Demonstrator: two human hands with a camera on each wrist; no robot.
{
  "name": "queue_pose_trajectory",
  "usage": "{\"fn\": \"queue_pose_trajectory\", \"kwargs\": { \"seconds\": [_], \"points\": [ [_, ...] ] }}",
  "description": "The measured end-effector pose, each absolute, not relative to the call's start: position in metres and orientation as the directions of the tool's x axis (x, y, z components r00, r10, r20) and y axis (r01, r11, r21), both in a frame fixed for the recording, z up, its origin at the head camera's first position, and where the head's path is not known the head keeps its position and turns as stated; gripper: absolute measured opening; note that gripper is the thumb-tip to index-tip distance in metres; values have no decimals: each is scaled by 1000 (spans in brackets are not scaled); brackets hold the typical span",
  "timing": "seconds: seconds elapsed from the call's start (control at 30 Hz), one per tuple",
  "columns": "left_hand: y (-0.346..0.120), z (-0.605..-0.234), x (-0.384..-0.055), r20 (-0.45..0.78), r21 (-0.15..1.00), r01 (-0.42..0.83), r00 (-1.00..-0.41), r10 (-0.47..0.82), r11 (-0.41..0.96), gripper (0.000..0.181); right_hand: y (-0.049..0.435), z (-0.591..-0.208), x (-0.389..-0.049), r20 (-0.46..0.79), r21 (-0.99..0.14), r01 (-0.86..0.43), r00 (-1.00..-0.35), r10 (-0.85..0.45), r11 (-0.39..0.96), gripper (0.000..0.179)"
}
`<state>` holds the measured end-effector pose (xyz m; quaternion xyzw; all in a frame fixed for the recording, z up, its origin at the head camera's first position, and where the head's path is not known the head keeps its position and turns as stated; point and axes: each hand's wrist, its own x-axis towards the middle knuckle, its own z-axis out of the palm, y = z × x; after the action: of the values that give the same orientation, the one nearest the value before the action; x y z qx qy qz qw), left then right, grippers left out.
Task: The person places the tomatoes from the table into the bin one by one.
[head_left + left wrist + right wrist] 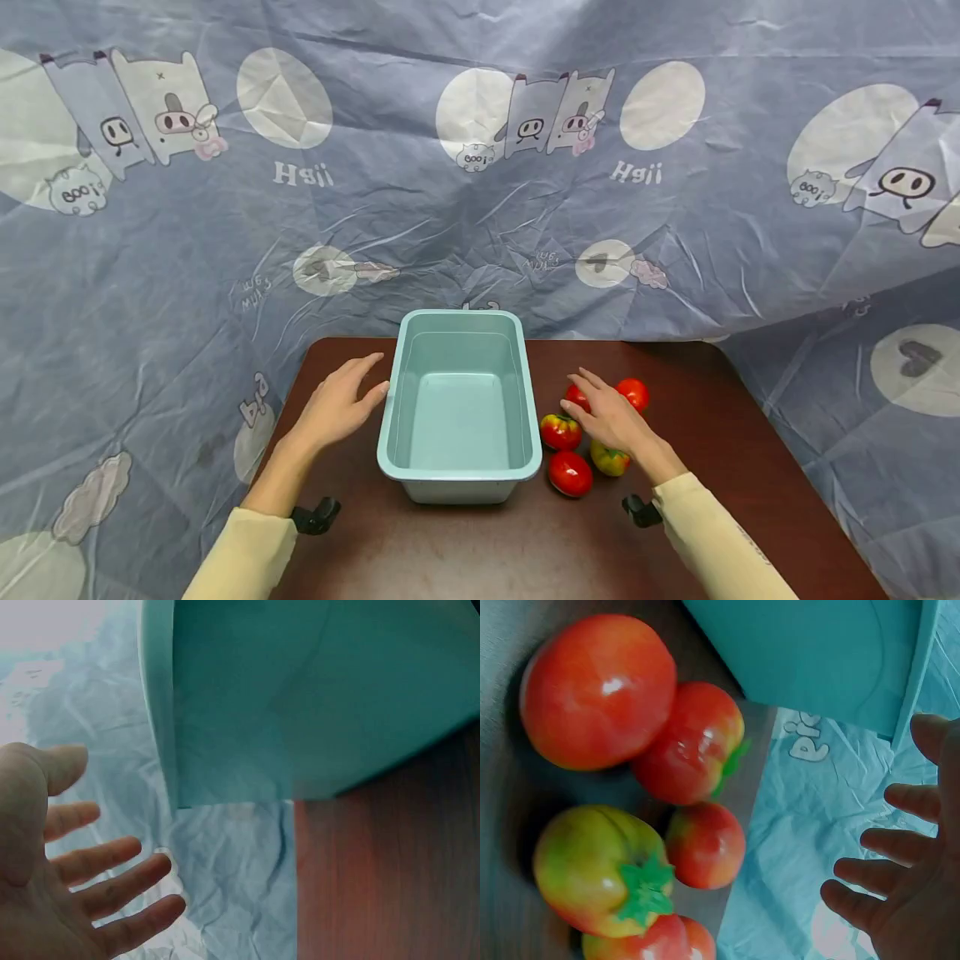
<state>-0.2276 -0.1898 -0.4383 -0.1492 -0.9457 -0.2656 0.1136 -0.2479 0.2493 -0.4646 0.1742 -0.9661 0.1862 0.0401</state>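
A pale green plastic tub (460,482) stands on the table with its inside bare. To its left my left hand (337,404) hovers beside the rim, fingers extended and holding nothing. On the tub's right lie several tomatoes, among them a red one (570,473), a red-yellow one (561,432) and a yellow-green one (609,460) with a green leafy top. My right hand (611,417) is over this group, partly hiding the far tomatoes. In the right wrist view its spread fingers (859,876) are apart from every tomato.
The dark brown table (720,467) carries the tub and tomatoes. A grey-blue cartoon-print cloth (465,217) hangs behind the table and along its sides. Black wrist straps or mounts (317,517) show below both forearms.
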Motion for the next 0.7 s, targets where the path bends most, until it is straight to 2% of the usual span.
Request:
{"fn": "queue_pose_trajectory", "kwargs": {
  "seconds": [0.2, 0.37, 0.5, 0.7],
  "points": [
    [-188, -450, -200, 473, 623, 412, -875, 100, 665, 38, 250, -487, -236, 238, -348, -387, -917, -319, 854, 53],
    [-193, -458, -182, 555, 670, 452, -832, 5, 589, 33, 250, -503, -233, 312, -399, -405, -904, -293, 823, 49],
    [-191, -454, -163, 551, 743, 449, -831, -73, 497, 33, 248, -511, -233, 374, -439, -416, -891, -259, 796, 45],
    [-171, -454, -133, 458, 831, 376, -881, -120, 411, 31, 246, -536, -216, 438, -476, -406, -879, -190, 780, 41]
  ]
}}
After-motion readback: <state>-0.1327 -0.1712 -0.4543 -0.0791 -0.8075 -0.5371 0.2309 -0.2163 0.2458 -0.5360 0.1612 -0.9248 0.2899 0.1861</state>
